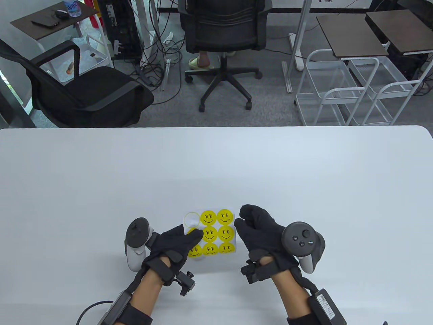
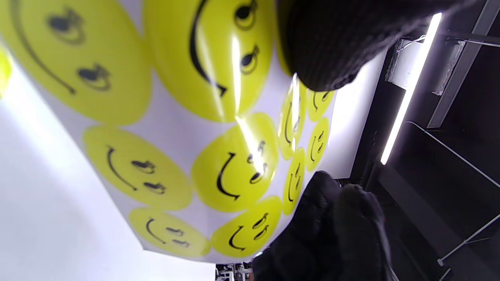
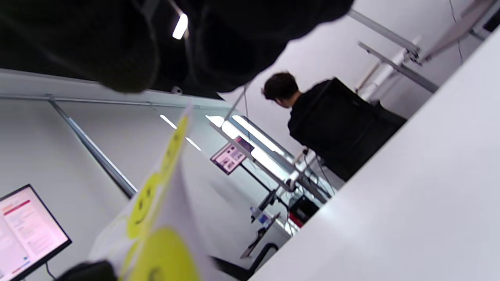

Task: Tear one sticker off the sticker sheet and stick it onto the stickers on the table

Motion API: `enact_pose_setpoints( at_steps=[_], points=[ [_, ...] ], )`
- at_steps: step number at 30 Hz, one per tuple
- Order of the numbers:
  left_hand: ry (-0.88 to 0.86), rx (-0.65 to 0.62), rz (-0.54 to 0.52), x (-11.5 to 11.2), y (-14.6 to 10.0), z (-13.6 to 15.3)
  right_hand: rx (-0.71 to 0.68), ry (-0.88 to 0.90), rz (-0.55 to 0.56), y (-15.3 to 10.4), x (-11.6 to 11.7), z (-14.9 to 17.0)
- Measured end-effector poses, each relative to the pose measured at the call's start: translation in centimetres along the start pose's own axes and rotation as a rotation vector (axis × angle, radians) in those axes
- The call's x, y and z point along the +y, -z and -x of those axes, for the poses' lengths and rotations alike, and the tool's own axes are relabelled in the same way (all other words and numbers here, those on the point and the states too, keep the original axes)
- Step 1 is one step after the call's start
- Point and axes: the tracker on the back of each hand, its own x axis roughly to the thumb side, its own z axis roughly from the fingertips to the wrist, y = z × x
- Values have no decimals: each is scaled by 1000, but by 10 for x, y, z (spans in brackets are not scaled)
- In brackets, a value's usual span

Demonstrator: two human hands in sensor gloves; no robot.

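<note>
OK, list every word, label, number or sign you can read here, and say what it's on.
No text reads cleanly.
Bottle label: blue lettering, cut off and too small to read.
Label on right forearm pack: print too small.
Monitor: page text blurred.
Sticker sheet: smiley faces only, no words.

Table view: a high camera on the person's side looks down and forward across the white desk (image 1: 216, 162), with office chairs and carts beyond its far edge. Both hands enter from the bottom edge. Left wrist view: a strongly tilted camera sits very close to the sticker sheet (image 2: 187, 156), whose smiley faces fill most of the picture, ceiling lights at right. Right wrist view: a tilted, low camera faces out across the desk toward the room. All three views share the sticker sheet, seen edge-on in the right wrist view.
</note>
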Motion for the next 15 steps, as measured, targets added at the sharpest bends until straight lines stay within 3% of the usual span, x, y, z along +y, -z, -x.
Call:
enact_pose_setpoints(
  at_steps=[3, 6, 10, 15],
  points=[
    [40, 5, -5, -2, 0, 0, -136, -119, 42, -4, 0, -16],
    [84, 9, 6, -5, 0, 0, -228, -163, -89, -4, 12, -27],
    [96, 20, 38, -7, 1, 2, -281, -245, -185, -7, 31, -34],
    [114, 29, 80, -11, 3, 4, -268, -396, -146, -9, 40, -44]
  ],
)
